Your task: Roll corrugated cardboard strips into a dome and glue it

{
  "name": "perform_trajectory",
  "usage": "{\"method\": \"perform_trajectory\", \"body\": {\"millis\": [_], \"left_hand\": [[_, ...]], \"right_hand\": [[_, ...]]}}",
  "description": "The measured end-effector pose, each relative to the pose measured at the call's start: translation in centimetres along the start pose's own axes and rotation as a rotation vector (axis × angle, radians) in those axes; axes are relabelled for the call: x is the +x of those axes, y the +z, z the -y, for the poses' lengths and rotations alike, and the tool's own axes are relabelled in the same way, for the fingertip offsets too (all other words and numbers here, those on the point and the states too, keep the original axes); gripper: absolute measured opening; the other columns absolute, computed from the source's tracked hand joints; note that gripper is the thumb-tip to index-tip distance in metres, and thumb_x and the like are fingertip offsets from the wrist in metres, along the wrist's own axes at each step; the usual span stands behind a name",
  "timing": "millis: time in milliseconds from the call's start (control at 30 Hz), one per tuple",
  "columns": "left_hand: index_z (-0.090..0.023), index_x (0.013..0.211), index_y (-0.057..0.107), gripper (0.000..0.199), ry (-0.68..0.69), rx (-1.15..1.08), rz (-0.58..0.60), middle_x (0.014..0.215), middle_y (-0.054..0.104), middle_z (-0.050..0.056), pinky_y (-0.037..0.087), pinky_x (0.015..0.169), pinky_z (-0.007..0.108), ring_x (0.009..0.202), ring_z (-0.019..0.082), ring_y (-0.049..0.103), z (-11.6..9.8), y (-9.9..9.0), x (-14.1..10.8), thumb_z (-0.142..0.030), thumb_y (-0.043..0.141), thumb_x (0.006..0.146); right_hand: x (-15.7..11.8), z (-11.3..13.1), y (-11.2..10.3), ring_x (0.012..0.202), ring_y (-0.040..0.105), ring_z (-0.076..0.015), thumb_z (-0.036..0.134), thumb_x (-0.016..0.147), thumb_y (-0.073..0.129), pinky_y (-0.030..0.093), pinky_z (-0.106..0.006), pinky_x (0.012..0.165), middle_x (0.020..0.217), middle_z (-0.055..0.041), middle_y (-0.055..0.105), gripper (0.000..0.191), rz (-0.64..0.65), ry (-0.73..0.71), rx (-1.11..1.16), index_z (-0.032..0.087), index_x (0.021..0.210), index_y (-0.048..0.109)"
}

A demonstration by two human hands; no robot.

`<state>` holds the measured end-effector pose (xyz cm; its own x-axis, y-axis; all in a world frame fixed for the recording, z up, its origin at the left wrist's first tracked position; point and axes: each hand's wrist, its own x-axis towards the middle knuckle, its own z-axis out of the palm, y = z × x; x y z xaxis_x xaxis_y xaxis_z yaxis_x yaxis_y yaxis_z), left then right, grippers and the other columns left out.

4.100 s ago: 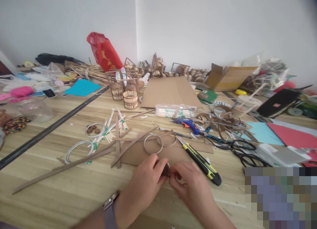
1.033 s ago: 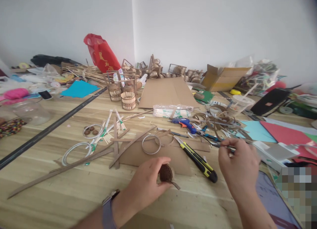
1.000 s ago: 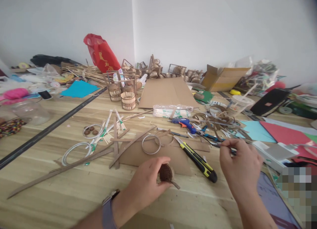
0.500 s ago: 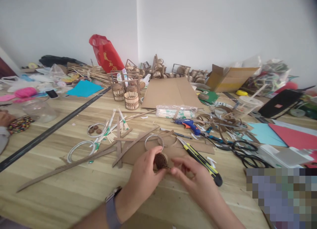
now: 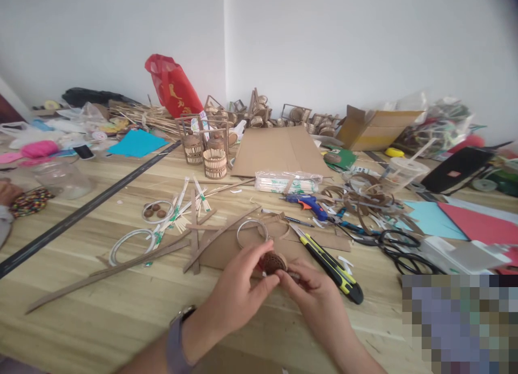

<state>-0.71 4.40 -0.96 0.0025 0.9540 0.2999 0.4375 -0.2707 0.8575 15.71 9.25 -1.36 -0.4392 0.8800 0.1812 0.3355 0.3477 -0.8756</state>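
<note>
A small round brown piece with a coiled, ridged face [image 5: 275, 262] is held up just over the table. My left hand [image 5: 238, 282] grips its left side between thumb and fingers. My right hand [image 5: 318, 296] pinches its right edge, the two thumb tips close together at the bottom. Part of the piece is hidden behind the fingers. Beyond the hands, a white ring [image 5: 238, 235] rests on a flat strip of cardboard [image 5: 214, 252]. A yellow and black utility knife [image 5: 329, 263] lies right of my right hand.
Brown strips [image 5: 121, 269], short sticks and a ring with brown beads [image 5: 154, 208] lie to the left. A blue glue gun [image 5: 307, 204], black-handled scissors [image 5: 404, 252] and curled strips are to the right. Small slatted baskets [image 5: 215, 163] stand behind. Another person's hand [image 5: 8, 193] is at far left.
The round piece has shifted slightly right and turned its coiled face more upward. My right hand has closed in from beside it and now pinches its edge.
</note>
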Motion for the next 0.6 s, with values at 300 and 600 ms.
{"method": "perform_trajectory", "body": {"millis": [300, 600], "left_hand": [[-0.012, 0.087, 0.072, 0.034, -0.441, -0.566, 0.12, 0.083, 0.072, 0.007, 0.047, 0.073, 0.028, 0.078, 0.02, 0.063, 0.3, -0.4, 1.5, -0.041, 0.074, 0.071], [-0.014, 0.078, 0.076, 0.041, -0.585, -0.827, 0.068, 0.076, 0.071, 0.003, 0.045, 0.069, 0.024, 0.072, 0.014, 0.06, 0.5, -0.7, 1.6, -0.047, 0.087, 0.056]], "right_hand": [[-0.3, 0.0, 0.0, 0.056, 0.059, -0.0154, 0.042, 0.091, 0.053, 0.045, -0.022, 0.051, 0.061, -0.0023, 0.063, 0.036, 0.008, -0.135, -0.17, 0.019, 0.069, 0.07], [-0.7, 0.4, -1.1, 0.059, 0.068, -0.0133, 0.041, 0.095, 0.053, 0.051, -0.019, 0.052, 0.068, -0.004, 0.071, 0.031, -0.186, -0.485, -0.309, 0.017, 0.091, 0.073]]}}
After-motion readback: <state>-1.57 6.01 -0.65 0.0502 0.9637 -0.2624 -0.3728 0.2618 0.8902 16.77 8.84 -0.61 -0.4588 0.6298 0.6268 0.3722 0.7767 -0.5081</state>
